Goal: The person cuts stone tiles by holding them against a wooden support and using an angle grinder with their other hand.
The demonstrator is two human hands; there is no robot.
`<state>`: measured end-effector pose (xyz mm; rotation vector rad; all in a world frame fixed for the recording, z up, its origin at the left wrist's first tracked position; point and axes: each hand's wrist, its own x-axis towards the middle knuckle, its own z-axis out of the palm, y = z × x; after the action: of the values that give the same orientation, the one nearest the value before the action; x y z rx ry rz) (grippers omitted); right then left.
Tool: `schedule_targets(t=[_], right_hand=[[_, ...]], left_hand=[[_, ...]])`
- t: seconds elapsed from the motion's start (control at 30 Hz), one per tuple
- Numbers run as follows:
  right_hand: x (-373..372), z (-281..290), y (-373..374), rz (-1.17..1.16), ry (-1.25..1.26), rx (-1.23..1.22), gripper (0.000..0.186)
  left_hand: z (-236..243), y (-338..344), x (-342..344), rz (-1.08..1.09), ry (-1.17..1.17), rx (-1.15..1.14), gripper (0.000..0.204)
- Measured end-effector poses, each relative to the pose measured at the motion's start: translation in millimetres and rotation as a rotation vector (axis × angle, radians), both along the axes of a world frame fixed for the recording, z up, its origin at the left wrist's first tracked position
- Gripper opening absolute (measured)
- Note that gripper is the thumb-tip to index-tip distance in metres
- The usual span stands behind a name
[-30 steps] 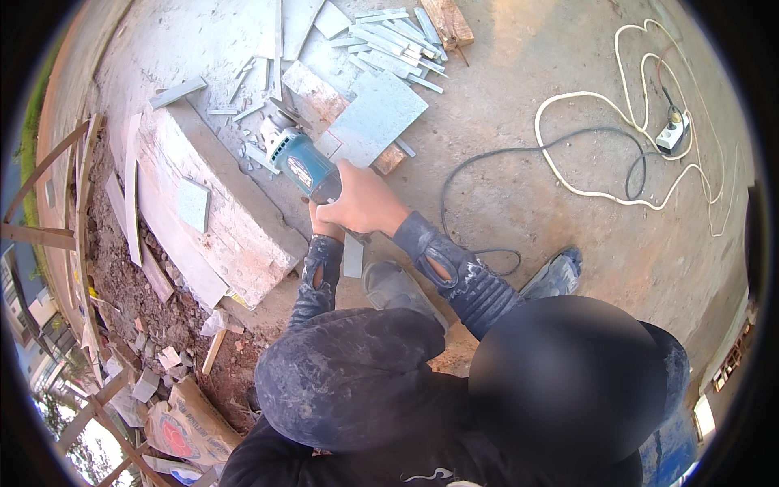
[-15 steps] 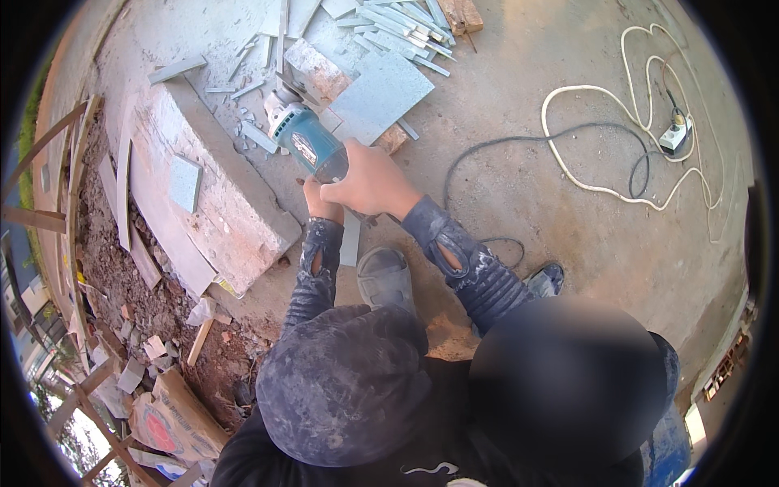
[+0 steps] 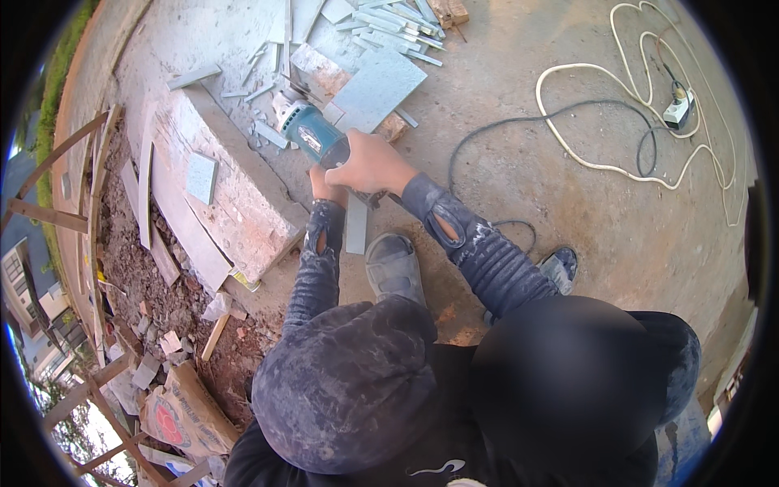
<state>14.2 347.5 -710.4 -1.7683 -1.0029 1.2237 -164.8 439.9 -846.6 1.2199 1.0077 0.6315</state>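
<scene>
A teal angle grinder (image 3: 312,134) is held out in front of me, its disc end (image 3: 292,96) pointing away to the far left. My right hand (image 3: 375,165) wraps over the dark rear of its body, thumb toward the left. Close beside it, my left hand (image 3: 326,187) grips the rear from below; most of its fingers are hidden. Just beyond the grinder lie a pale, stained stone piece (image 3: 320,69) and a square blue-grey tile (image 3: 380,89). Whether the disc touches anything or spins, I cannot tell.
A long concrete block (image 3: 235,183) with a small tile (image 3: 201,177) on it lies left. Cut tile strips (image 3: 398,28) are heaped at the far side. On the right, a white cable (image 3: 560,138) loops near a power strip (image 3: 678,109). A narrow tile (image 3: 356,223) lies by my foot.
The view has shifted slightly, so the surroundings sit a little differently in the picture. Both hands keep hold of the grinder, which stays near the same stone piece and tile.
</scene>
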Motion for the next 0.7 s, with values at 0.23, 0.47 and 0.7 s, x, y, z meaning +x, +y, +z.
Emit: schedule_targets(t=[0.23,0.47,0.7], right_hand=[[1,-13,-3,-0.020,-0.026,0.010,0.070],[3,-15,-4,-0.014,-0.034,-0.022,0.071],[4,-13,-5,0.001,-0.010,-0.044,0.073]], left_hand=[[33,-7,21,-0.065,0.235,0.096,0.024],[46,-9,25,-0.087,0.467,0.225,0.027],[48,-7,27,-0.072,0.423,0.171,0.029]])
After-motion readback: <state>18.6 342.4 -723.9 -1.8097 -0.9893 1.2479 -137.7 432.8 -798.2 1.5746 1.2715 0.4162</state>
